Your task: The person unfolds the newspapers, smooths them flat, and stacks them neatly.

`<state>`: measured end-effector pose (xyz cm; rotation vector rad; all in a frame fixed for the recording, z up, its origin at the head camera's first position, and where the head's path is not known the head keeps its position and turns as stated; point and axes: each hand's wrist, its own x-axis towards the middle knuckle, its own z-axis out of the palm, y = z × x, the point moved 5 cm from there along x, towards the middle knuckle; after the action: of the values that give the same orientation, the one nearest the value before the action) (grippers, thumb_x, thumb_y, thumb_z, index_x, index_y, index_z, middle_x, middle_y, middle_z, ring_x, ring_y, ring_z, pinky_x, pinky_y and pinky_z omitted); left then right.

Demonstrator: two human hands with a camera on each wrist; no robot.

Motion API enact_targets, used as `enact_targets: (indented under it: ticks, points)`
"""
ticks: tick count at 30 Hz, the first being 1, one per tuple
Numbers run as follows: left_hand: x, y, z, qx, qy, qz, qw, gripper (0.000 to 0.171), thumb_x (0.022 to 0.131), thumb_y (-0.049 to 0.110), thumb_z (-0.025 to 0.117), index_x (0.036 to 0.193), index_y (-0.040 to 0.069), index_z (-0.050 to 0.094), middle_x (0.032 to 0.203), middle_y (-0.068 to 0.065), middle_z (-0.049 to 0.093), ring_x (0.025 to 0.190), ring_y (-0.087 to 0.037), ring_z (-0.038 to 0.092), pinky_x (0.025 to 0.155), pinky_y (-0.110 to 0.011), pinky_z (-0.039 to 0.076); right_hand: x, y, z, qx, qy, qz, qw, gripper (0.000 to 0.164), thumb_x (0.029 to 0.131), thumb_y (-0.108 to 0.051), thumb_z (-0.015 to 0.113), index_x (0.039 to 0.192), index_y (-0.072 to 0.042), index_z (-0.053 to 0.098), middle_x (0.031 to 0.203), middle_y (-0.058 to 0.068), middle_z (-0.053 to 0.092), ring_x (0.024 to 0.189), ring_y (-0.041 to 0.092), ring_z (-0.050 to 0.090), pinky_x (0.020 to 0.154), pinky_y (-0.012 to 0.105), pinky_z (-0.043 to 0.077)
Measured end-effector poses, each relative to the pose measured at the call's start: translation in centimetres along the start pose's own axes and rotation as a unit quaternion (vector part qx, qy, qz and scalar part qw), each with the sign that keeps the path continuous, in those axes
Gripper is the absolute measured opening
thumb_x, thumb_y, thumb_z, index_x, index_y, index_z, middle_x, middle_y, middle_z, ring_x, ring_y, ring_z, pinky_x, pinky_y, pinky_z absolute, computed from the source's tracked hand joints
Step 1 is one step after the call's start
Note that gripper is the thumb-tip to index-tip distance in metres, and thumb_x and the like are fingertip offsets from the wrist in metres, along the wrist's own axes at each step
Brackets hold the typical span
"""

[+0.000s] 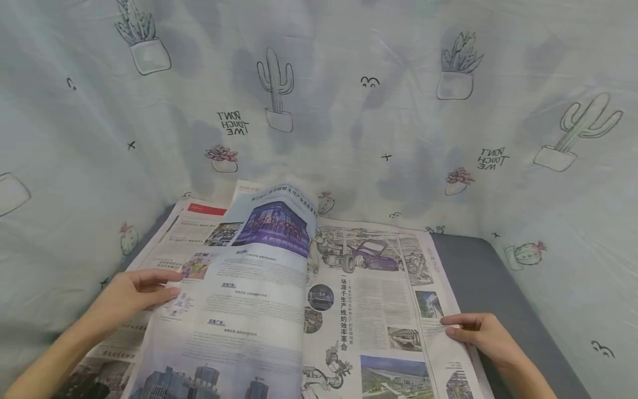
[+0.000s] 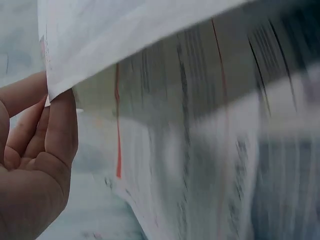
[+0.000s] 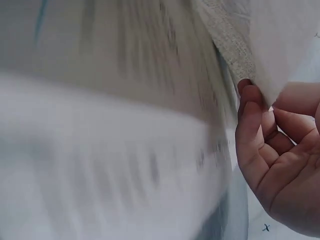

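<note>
An open newspaper (image 1: 259, 277) spreads before me, its left page (image 1: 249, 310) lifted and curving at the fold. My left hand (image 1: 134, 293) pinches that page's outer edge between thumb and fingers; the left wrist view shows the sheet's corner (image 2: 70, 70) caught there, with blurred printed columns beneath. On the other side, my right hand (image 1: 483, 335) pinches the outer edge of the right page (image 1: 384, 310), which carries a drawing of a purple car (image 1: 374, 257). From the right wrist, paper (image 3: 280, 50) runs down into the fingertips. More newspaper sheets (image 1: 169, 244) lie under the lifted page.
The newspaper lies on a dark grey surface (image 1: 493, 282), visible along the right side and at the far left corner. Behind and around it hangs pale fabric (image 1: 329, 111) printed with cacti and potted plants, reaching close to the surface's edges.
</note>
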<state>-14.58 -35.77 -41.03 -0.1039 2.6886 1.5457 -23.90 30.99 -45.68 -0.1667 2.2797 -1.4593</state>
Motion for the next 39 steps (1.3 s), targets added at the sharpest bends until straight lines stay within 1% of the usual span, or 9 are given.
enact_targets:
  ticks: [5, 9, 14, 20, 24, 27, 30, 32, 39]
  points:
    - [-0.6, -3.3, -3.4, 0.003, 0.008, -0.019, 0.9998, 0.051, 0.093, 0.031, 0.07, 0.132, 0.0, 0.059, 0.122, -0.005, 0.065, 0.095, -0.004, 0.064, 0.073, -0.034, 0.057, -0.2, -0.3, 0.0, -0.024, 0.012, 0.01, 1.0, 0.041, 0.09, -0.016, 0.073, 0.116, 0.014, 0.064, 0.102, 0.017, 0.07, 0.082, 0.027, 0.067, 0.07, 0.036, 0.056]
    - [-0.9, -5.7, -5.2, 0.018, 0.019, -0.044, 0.9987, 0.054, 0.093, 0.033, 0.071, 0.132, -0.002, 0.059, 0.128, -0.016, 0.06, 0.093, 0.0, 0.061, 0.071, -0.033, 0.056, -0.4, -0.6, 0.2, -0.045, 0.021, 0.025, 0.998, 0.04, 0.091, -0.018, 0.072, 0.117, 0.012, 0.065, 0.106, 0.017, 0.069, 0.086, 0.026, 0.067, 0.072, 0.036, 0.055]
    - [-1.1, -7.8, -6.2, 0.061, 0.036, -0.071, 0.9949, 0.061, 0.091, 0.041, 0.071, 0.132, -0.002, 0.059, 0.129, -0.026, 0.057, 0.089, 0.001, 0.057, 0.067, -0.032, 0.055, -0.8, -0.2, -0.3, -0.072, 0.029, 0.041, 0.996, 0.039, 0.092, -0.022, 0.072, 0.117, 0.008, 0.067, 0.111, 0.017, 0.068, 0.09, 0.021, 0.066, 0.072, 0.037, 0.055]
    - [-0.9, -9.7, -7.6, 0.078, 0.048, -0.09, 0.9917, 0.066, 0.089, 0.045, 0.072, 0.131, -0.005, 0.059, 0.12, -0.028, 0.062, 0.085, -0.01, 0.06, 0.063, -0.029, 0.052, -0.9, 0.4, -0.3, -0.058, 0.03, 0.036, 0.997, 0.038, 0.092, -0.019, 0.071, 0.117, 0.01, 0.066, 0.106, 0.015, 0.07, 0.086, 0.021, 0.067, 0.07, 0.037, 0.056]
    - [-0.4, -10.7, -8.2, 0.08, 0.042, -0.09, 0.9918, 0.065, 0.09, 0.046, 0.07, 0.131, -0.003, 0.059, 0.124, -0.029, 0.059, 0.09, -0.012, 0.062, 0.065, -0.029, 0.053, -1.0, 0.6, -0.1, -0.069, 0.044, 0.039, 0.996, 0.038, 0.092, -0.022, 0.071, 0.117, 0.007, 0.068, 0.109, 0.014, 0.07, 0.087, 0.018, 0.066, 0.069, 0.036, 0.055]
    - [-0.1, -11.1, -8.5, 0.096, 0.035, -0.085, 0.9911, 0.065, 0.092, 0.047, 0.067, 0.131, -0.004, 0.059, 0.128, -0.033, 0.055, 0.103, -0.033, 0.061, 0.074, -0.04, 0.054, -0.9, 0.6, 0.0, -0.063, 0.048, 0.044, 0.996, 0.038, 0.092, -0.022, 0.072, 0.117, 0.007, 0.068, 0.111, 0.015, 0.069, 0.088, 0.019, 0.066, 0.071, 0.037, 0.056]
    - [0.0, -11.5, -8.7, 0.103, 0.033, -0.088, 0.9902, 0.066, 0.093, 0.047, 0.066, 0.13, -0.007, 0.058, 0.129, -0.035, 0.053, 0.116, -0.055, 0.047, 0.079, -0.054, 0.05, -0.7, 0.6, 0.2, -0.061, 0.05, 0.048, 0.996, 0.038, 0.091, -0.022, 0.072, 0.117, 0.006, 0.068, 0.112, 0.016, 0.069, 0.089, 0.02, 0.066, 0.071, 0.037, 0.055]
    - [0.0, -11.8, -8.7, 0.108, 0.035, -0.09, 0.9894, 0.066, 0.093, 0.047, 0.066, 0.13, -0.007, 0.059, 0.129, -0.034, 0.053, 0.12, -0.057, 0.042, 0.08, -0.057, 0.049, -0.5, 0.5, 0.3, -0.06, 0.052, 0.051, 0.996, 0.038, 0.091, -0.023, 0.073, 0.116, 0.006, 0.069, 0.11, 0.015, 0.069, 0.088, 0.021, 0.066, 0.07, 0.037, 0.055]
    - [0.1, -12.0, -9.0, 0.106, 0.026, -0.079, 0.9909, 0.06, 0.095, 0.04, 0.066, 0.128, -0.009, 0.059, 0.128, -0.035, 0.054, 0.117, -0.056, 0.045, 0.079, -0.056, 0.05, -0.2, 0.2, 0.6, -0.046, 0.048, 0.052, 0.996, 0.039, 0.091, -0.022, 0.073, 0.117, 0.007, 0.068, 0.106, 0.013, 0.07, 0.085, 0.024, 0.067, 0.07, 0.037, 0.055]
